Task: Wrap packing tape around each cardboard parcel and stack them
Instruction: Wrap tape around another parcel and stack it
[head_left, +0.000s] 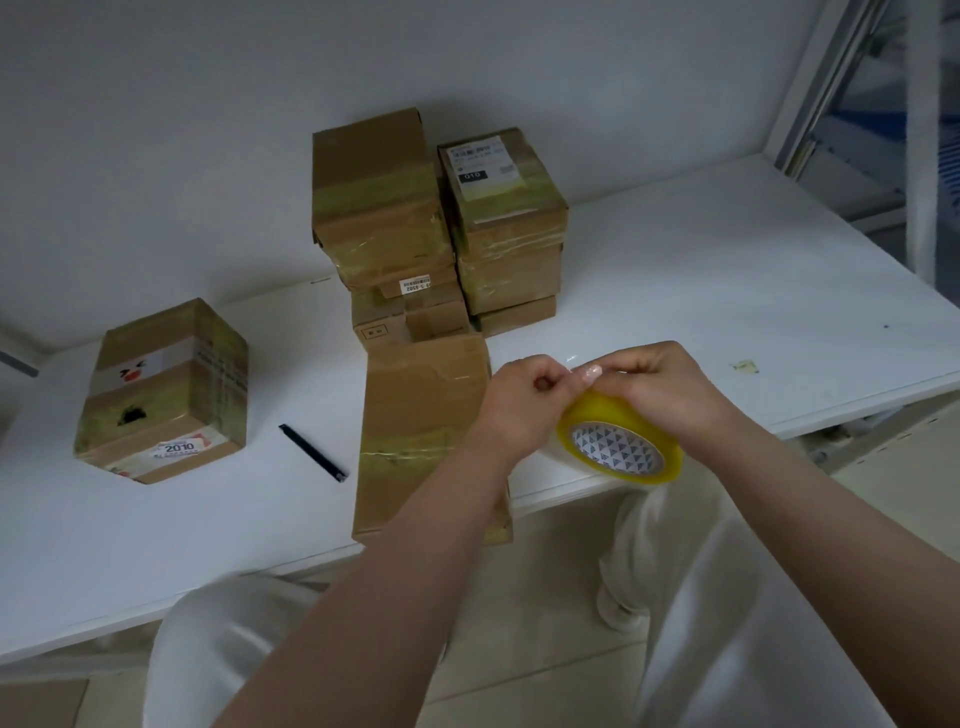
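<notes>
A yellowish roll of clear packing tape (621, 447) hangs above the table's front edge, held between both hands. My right hand (665, 387) grips the roll from above. My left hand (524, 395) pinches the loose tape end at the top of the roll, fingers curled. Just left of my hands a long flat cardboard parcel (415, 431) lies on the white table (727, 291), its near end over the front edge. Two stacks of taped parcels stand at the back: a taller left stack (379, 208) and a right stack (506, 213) with a label on top.
A single taped parcel (163, 392) with a "2010" label sits at the table's left. A black pen-like tool (311, 452) lies between it and the flat parcel. A small scrap (745, 367) lies at the right. A metal shelf frame (857, 104) stands at far right.
</notes>
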